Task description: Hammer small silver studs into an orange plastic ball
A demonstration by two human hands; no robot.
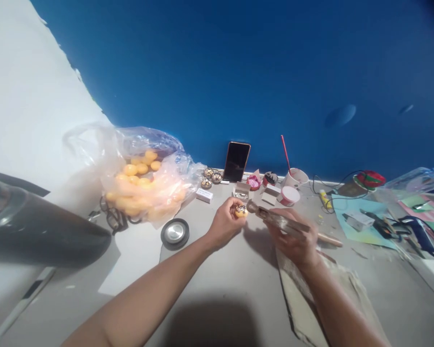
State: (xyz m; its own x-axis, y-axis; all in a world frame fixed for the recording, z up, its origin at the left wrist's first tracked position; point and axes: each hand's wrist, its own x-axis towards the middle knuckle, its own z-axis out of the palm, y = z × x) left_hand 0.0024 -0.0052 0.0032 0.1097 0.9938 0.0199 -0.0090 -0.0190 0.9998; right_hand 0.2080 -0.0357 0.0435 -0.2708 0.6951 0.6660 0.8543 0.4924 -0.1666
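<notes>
My left hand (226, 220) pinches a small yellow ball (241, 211) whose top is studded with shiny gold and dark pieces. Close to its right side is the rounded end of a hammer-like tool (285, 222), with a narrow gap between them. My right hand (296, 241) is wrapped round this tool, partly blurred. Just behind the ball stands an open small white box (242, 190) with shiny bits inside. Several finished-looking studded balls (207, 182) sit farther back, to the left of a propped phone (236, 161).
A clear plastic bag (166, 140) of yellow balls (130, 169) lies left, near a round dark-rimmed lid (174, 233). A cup (297, 178) with a red straw (285, 152) stands behind my right hand. Folded cloth (307, 308) lies under my right forearm; blue paper (365, 221) bears tools at right.
</notes>
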